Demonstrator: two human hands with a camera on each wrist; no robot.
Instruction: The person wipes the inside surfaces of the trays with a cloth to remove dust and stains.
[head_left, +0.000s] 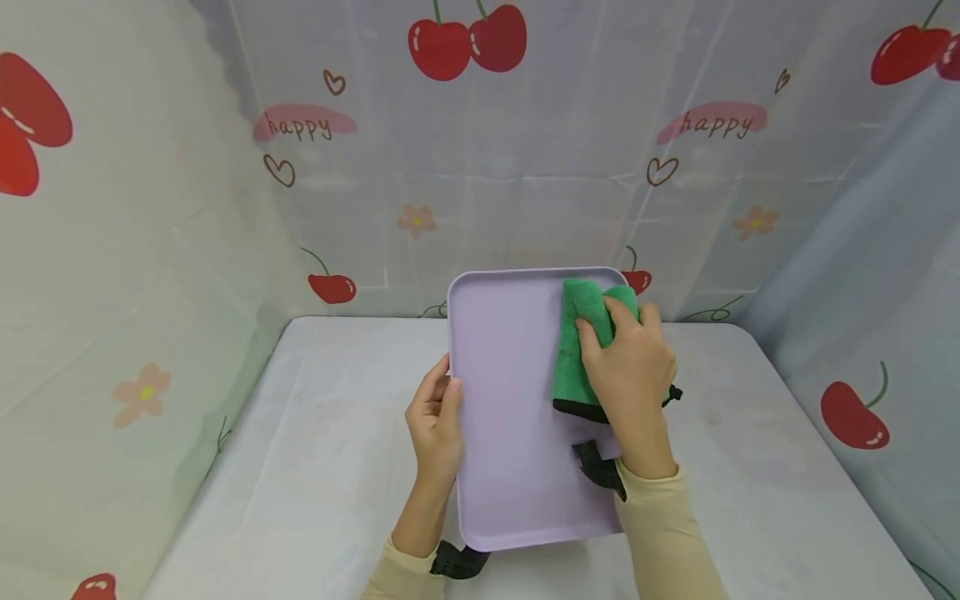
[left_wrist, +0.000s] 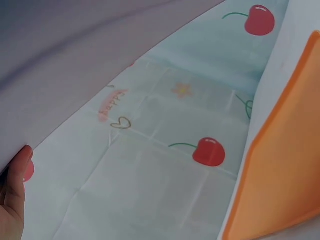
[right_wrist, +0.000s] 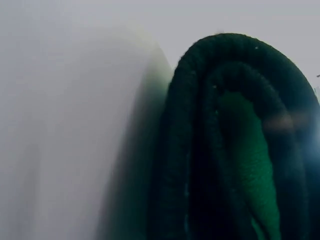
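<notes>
A light purple rectangular tray [head_left: 506,417] is held raised and tilted over the table in the head view. My left hand [head_left: 438,425] grips its left edge, thumb at the rim. In the left wrist view, fingers [left_wrist: 17,172] show at the edge of the tray [left_wrist: 75,55]. My right hand [head_left: 633,362] holds a folded green cloth [head_left: 573,358] with dark trim against the upper right of the tray's inner face. The right wrist view shows the cloth's dark folded edge [right_wrist: 235,47] close up, beside the blurred pale tray [right_wrist: 65,125].
A white-covered table [head_left: 315,467] lies beneath. Printed cherry curtains [head_left: 525,167] enclose the back and sides. Black straps [head_left: 459,560] are on both wrists. An orange flat thing with a raised rim [left_wrist: 285,165] stands at the right of the left wrist view.
</notes>
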